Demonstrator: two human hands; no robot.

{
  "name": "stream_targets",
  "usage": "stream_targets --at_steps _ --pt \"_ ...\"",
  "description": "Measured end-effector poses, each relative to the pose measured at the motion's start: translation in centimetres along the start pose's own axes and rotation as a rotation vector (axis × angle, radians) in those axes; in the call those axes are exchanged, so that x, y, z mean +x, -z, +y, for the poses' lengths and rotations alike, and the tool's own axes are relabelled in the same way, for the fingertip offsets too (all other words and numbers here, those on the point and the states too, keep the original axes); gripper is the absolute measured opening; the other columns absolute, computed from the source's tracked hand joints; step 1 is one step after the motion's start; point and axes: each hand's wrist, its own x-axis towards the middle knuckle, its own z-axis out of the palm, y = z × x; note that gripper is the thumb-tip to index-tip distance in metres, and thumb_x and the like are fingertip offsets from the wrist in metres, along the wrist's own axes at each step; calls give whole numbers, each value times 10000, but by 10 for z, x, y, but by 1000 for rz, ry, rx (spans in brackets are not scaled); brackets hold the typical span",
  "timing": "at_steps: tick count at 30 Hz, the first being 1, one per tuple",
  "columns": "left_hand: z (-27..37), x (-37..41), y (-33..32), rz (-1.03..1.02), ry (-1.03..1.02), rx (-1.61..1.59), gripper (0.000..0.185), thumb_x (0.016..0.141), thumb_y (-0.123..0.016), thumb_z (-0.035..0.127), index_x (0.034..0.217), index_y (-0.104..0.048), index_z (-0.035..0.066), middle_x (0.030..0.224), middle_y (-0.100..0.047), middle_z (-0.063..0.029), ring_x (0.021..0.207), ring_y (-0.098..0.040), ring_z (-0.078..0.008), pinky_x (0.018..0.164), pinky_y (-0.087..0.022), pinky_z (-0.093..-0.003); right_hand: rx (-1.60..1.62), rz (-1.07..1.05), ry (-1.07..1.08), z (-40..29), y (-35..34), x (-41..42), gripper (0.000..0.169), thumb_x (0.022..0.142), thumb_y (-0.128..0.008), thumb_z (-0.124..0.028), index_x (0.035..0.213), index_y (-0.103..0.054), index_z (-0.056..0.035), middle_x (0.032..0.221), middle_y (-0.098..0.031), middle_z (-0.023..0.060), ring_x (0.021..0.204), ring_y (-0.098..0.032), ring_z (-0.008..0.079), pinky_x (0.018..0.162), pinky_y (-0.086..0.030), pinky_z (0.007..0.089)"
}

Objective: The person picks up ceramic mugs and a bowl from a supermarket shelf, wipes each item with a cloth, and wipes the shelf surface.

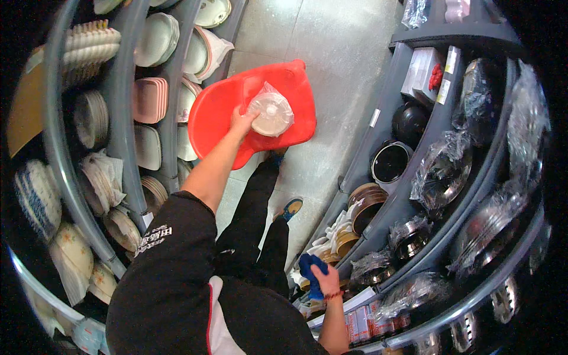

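My left hand reaches forward and grips the near left edge of a round, cream-coloured lidded pot in clear plastic wrap. A pale knob shows at its middle. The pot is over the seat of a red plastic stool; whether it rests on the seat cannot be told. Low on the right, beside the shelves, my right hand holds a bunched dark blue cloth.
Shelving on the left carries stacked plates, pink rectangular dishes and bowls. On the right, shelves hold a black pot, brown pots and plastic-wrapped metal pans. A tiled floor runs between.
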Motion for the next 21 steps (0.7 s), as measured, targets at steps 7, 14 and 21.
stream_targets --at_steps 7,14,21 --pt "18 47 12 -517 -67 126 940 711 -890 391 1443 -437 14 1380 -552 -182 1258 -543 -268 1055 -442 -397 -378 -345 367 -192 -43 189 839 820 -793 -218 1507 -357 -15 1135 -639 120 920 -622 164 831 -524 300" --pt "59 57 7 -865 -76 173 1003 670 -921 291 1475 -387 21 1383 -554 -154 1278 -524 -245 1078 -419 -380 -407 -326 449 -265 -117 330 1187 756 -813 -180 1557 44 7 1453 -445 269 1320 -487 307 1110 -382 366" --pt "54 49 6 -903 -54 46 841 749 -861 238 1442 -419 59 1357 -558 -92 1247 -528 -224 1079 -411 -379 40 -506 451 -272 -146 375 1157 728 -838 -184 1573 -66 -20 1430 -489 202 1284 -518 259 1068 -426 368"
